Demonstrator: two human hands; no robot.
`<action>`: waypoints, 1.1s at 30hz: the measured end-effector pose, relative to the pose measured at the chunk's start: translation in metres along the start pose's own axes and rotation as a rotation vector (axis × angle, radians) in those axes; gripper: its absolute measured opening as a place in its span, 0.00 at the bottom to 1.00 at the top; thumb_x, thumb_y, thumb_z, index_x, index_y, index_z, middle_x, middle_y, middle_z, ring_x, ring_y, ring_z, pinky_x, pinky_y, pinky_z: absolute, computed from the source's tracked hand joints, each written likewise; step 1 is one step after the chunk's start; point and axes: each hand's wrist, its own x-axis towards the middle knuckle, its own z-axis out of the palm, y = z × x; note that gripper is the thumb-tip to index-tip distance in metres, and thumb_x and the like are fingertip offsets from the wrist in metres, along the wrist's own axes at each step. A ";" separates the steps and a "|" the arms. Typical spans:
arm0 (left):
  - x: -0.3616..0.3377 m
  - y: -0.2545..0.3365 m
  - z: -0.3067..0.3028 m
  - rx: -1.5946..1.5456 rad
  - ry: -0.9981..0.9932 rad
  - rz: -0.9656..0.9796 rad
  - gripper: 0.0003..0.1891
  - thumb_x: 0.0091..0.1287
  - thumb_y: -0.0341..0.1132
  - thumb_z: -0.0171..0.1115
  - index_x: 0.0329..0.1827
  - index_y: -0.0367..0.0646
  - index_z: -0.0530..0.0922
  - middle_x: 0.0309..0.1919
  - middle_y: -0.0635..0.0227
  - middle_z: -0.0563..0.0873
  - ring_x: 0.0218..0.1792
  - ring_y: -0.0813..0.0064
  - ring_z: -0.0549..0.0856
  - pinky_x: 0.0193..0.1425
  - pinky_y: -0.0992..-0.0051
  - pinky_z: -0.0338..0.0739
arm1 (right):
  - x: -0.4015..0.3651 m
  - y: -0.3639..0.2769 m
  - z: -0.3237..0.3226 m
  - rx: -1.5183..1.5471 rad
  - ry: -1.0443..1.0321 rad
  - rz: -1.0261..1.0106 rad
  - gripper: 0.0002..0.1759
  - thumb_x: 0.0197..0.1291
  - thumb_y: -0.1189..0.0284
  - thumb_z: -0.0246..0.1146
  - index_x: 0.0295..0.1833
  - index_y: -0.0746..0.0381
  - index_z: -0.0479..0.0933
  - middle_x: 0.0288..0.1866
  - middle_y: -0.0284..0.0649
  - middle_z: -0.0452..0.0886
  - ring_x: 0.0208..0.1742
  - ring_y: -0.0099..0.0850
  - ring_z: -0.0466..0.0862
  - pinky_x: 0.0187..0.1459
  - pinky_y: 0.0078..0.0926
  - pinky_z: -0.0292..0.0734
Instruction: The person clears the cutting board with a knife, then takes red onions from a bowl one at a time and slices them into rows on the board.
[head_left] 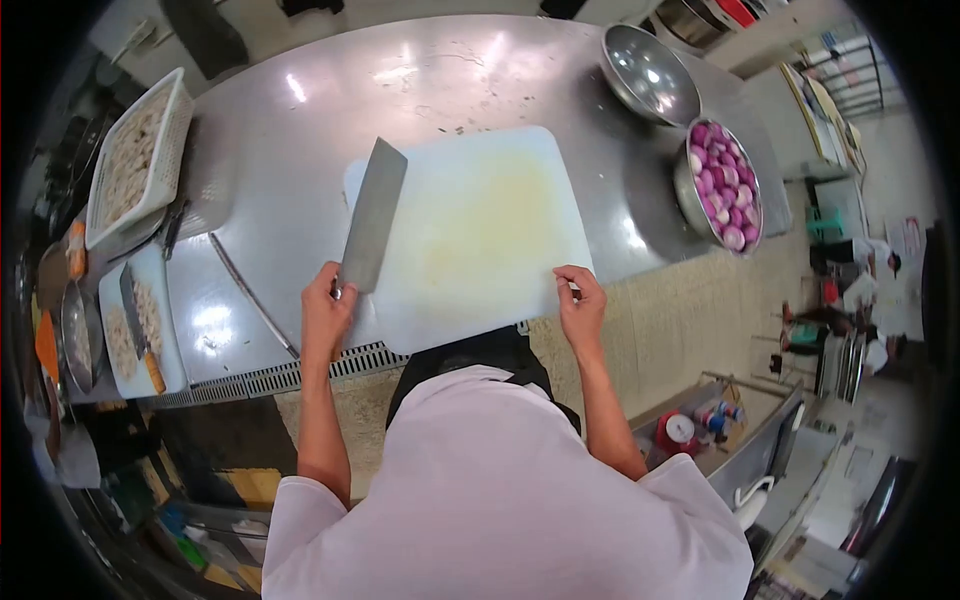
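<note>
My left hand (328, 308) is wrapped round the handle of a cleaver (376, 215). Its broad blade points away from me over the left side of a white cutting board (475, 240). Yellowish stains mark the board, which lies on the steel table. At the board's near right corner is my right hand (582, 305), with thumb and fingers pinched together. Whether anything is between those fingertips, I cannot make out.
To the right, a steel bowl (690, 190) of peeled purple onions stands beside a bare steel bowl (650, 75). On the left are a white basket (183, 130) of pale pieces, a second board (172, 345) with a knife (140, 325), and a thin rod (252, 295) on the steel table (290, 150).
</note>
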 end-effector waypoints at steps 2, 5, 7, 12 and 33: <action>0.008 0.005 0.001 0.236 0.031 0.132 0.09 0.63 0.27 0.60 0.45 0.35 0.78 0.19 0.59 0.76 0.18 0.71 0.78 0.26 0.68 0.70 | -0.015 0.002 -0.012 -0.011 0.055 0.041 0.06 0.65 0.80 0.61 0.43 0.64 0.84 0.43 0.38 0.84 0.42 0.28 0.85 0.37 0.23 0.83; 0.004 0.030 0.016 0.364 -0.003 0.243 0.11 0.61 0.28 0.63 0.45 0.35 0.80 0.22 0.52 0.79 0.23 0.56 0.80 0.32 0.62 0.73 | -0.033 0.021 -0.024 -0.009 0.130 0.105 0.06 0.65 0.80 0.61 0.43 0.64 0.84 0.43 0.38 0.84 0.42 0.26 0.84 0.37 0.21 0.81; 0.004 0.027 0.022 0.424 -0.041 0.278 0.11 0.60 0.29 0.64 0.45 0.36 0.82 0.24 0.51 0.81 0.25 0.54 0.81 0.33 0.61 0.74 | -0.042 0.020 -0.028 0.013 0.162 0.139 0.06 0.65 0.80 0.61 0.43 0.64 0.84 0.44 0.37 0.84 0.42 0.26 0.84 0.37 0.21 0.80; 0.005 0.008 0.038 0.570 0.021 0.528 0.14 0.52 0.27 0.72 0.43 0.38 0.85 0.32 0.57 0.85 0.29 0.57 0.85 0.35 0.64 0.77 | -0.050 0.014 -0.038 0.037 0.236 0.135 0.06 0.65 0.80 0.61 0.43 0.64 0.84 0.44 0.37 0.84 0.42 0.24 0.83 0.38 0.19 0.78; 0.054 0.069 0.056 0.574 0.266 0.520 0.05 0.61 0.26 0.64 0.37 0.36 0.86 0.34 0.53 0.85 0.37 0.50 0.84 0.43 0.60 0.77 | 0.070 0.029 -0.042 0.201 0.095 0.022 0.06 0.65 0.81 0.61 0.44 0.66 0.82 0.45 0.36 0.83 0.42 0.23 0.82 0.41 0.19 0.77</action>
